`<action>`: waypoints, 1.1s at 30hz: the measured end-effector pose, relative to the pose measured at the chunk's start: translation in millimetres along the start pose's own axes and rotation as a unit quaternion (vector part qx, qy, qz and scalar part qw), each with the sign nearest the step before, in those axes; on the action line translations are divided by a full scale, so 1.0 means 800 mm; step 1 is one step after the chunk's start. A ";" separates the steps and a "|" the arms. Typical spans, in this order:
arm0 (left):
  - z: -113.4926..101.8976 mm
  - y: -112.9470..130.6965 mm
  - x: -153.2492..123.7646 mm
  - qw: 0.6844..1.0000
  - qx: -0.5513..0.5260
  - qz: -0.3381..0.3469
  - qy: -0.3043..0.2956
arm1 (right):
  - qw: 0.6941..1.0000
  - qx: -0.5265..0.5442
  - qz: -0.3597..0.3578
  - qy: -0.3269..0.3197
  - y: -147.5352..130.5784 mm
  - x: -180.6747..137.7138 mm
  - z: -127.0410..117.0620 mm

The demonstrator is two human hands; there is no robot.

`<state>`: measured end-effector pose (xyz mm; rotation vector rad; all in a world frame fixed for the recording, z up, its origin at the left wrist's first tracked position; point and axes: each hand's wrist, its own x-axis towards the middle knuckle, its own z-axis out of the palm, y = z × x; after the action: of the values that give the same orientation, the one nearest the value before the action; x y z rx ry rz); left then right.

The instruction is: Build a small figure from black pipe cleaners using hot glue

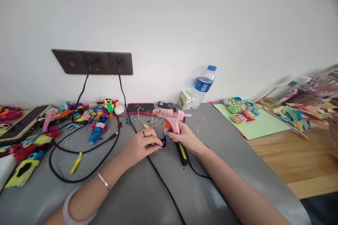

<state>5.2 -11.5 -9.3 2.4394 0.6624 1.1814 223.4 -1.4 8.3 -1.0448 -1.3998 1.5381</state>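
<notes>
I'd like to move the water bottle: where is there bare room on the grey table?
One patch of grey table, bar a few specks, lies between the right forearm and the green paper; another between the left forearm and the black cable to its right. Crowded: the left end, with fuzzy toys and looped cable, and around the pink glue gun.

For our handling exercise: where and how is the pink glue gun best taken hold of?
Take the pink glue gun by its handle, coming from the right, I'd say. The handle drops below the barrel like a pistol's, and the right grip holds it there. The glue stick juts from the right end, so the nozzle end, possibly hot, faces left.
</notes>
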 end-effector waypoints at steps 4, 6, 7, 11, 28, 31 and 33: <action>0.000 0.004 0.002 1.000 -0.007 0.005 0.000 | 1.000 -0.003 -0.003 -0.008 -0.003 -0.001 0.002; 0.000 0.005 0.002 1.000 -0.010 0.005 0.003 | 1.000 -0.001 -0.004 -0.009 -0.003 -0.001 0.002; 0.000 0.005 0.002 1.000 -0.011 0.002 0.003 | 1.000 -0.002 -0.003 -0.009 -0.003 -0.001 0.002; -0.001 0.004 0.002 1.000 -0.020 -0.011 0.000 | 1.000 -0.004 0.012 -0.003 -0.005 -0.002 0.001; -0.007 0.002 0.004 0.978 -0.042 -0.170 0.115 | 0.987 0.103 -0.035 0.116 0.003 0.007 -0.005; -0.004 0.001 0.004 0.965 -0.098 -0.218 0.112 | 0.984 0.118 -0.049 0.125 -0.001 0.006 -0.005; -0.001 0.002 0.003 0.956 -0.132 -0.238 0.106 | 0.985 0.117 -0.041 0.119 -0.002 0.004 -0.003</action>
<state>6.4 -11.0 -6.4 1.8090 1.0125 1.2372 224.2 2.6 9.8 -0.9782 -1.0567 1.4260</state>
